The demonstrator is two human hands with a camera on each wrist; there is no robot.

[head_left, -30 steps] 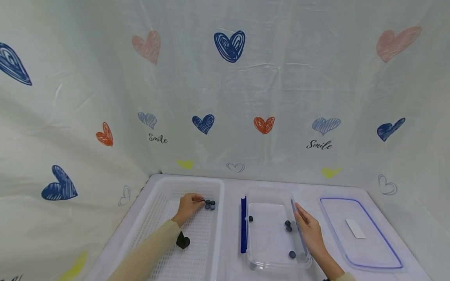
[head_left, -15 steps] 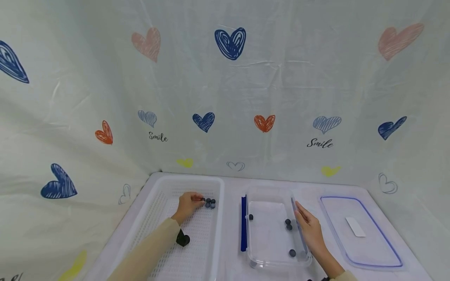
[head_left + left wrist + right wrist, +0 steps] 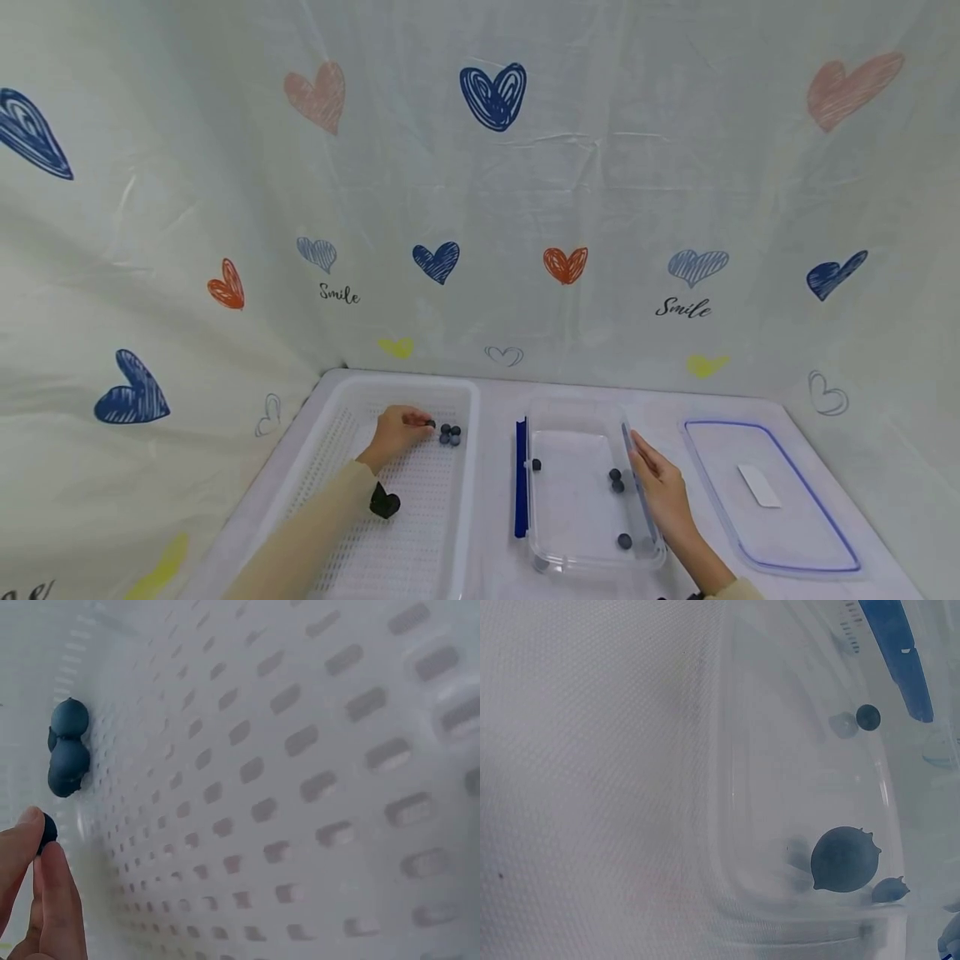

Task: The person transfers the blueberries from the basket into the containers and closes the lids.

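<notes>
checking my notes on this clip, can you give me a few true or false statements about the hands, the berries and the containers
1. The left hand pinches a blueberry inside the white perforated basket. True.
2. The right hand holds the lid. False: it rests with straight fingers on the right wall of the clear container; the blue-rimmed lid lies apart on the table to its right.
3. The clear container is empty. False: a few blueberries lie in it, one at.
4. More blueberries lie in the basket just beyond the left hand. True.
5. The clear container has a blue clip on its left side. True.
</notes>
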